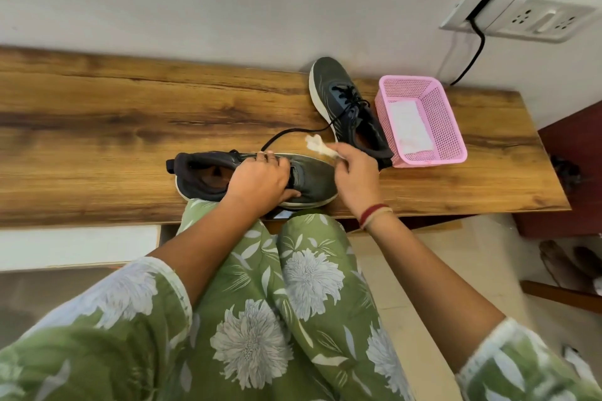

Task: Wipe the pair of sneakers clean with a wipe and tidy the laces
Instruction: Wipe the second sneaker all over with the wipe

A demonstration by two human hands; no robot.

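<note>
Head view: the left hand [260, 181] grips the near sneaker [314, 181] at midfoot, at the front edge of the wooden surface [97, 140]. The right hand [355, 172] pinches a crumpled wipe [317, 145] just above the toe. Light shoe, I'd say, with a soft upper over a firm sole, so that midfoot hold looks sound. The wipe's limp, best kept bunched. The far sneaker [342, 98] lies beside the pink basket [452, 127], its lace [293, 133] trailing.

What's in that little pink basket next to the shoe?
A flat white sheet, probably a wipe, lies on the floor of the pink basket. Nothing else shows; anything beneath the sheet is covered.
</note>
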